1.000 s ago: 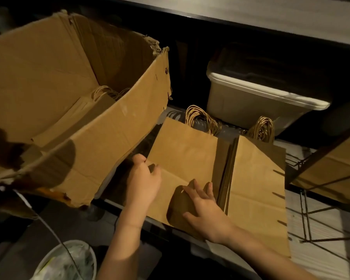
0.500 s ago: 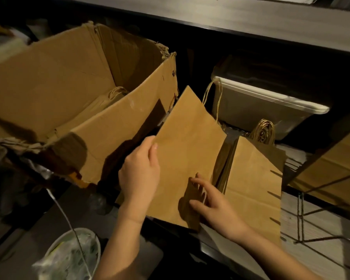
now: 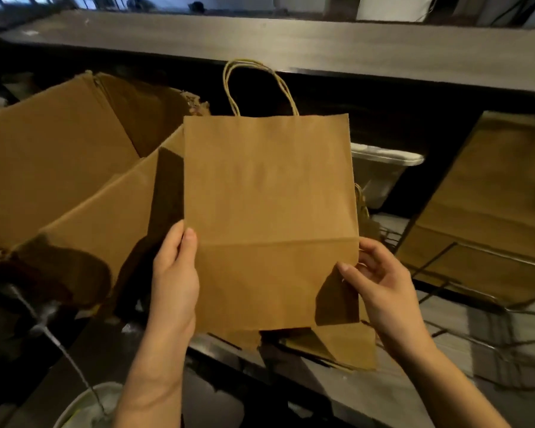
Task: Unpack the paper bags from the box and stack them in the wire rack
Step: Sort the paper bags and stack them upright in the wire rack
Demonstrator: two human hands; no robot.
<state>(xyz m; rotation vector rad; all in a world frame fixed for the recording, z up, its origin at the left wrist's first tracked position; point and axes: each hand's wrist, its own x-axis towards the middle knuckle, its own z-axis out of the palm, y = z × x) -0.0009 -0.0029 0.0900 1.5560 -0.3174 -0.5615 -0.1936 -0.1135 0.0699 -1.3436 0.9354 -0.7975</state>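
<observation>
A flat brown paper bag [image 3: 269,211] with twisted handles stands upright in the air in front of me. My left hand [image 3: 175,273] grips its lower left edge, thumb on the front. My right hand [image 3: 380,282] pinches its lower right edge. To the left sits the open cardboard box [image 3: 74,186] with torn flaps; its inside is hidden from here. More flat paper bags [image 3: 349,344] lie below the held one on the wire rack [image 3: 464,304], mostly covered by it.
A dark counter [image 3: 291,44] runs across the top. A white plastic bin [image 3: 380,171] stands behind the bag on the right. A slanted brown panel [image 3: 491,205] fills the right side. A white bucket [image 3: 84,406] with a liner sits at the lower left.
The top bag has been lifted off the pile and raised upright, handles up. My hands moved from resting on the pile to holding the bag's two lower edges.
</observation>
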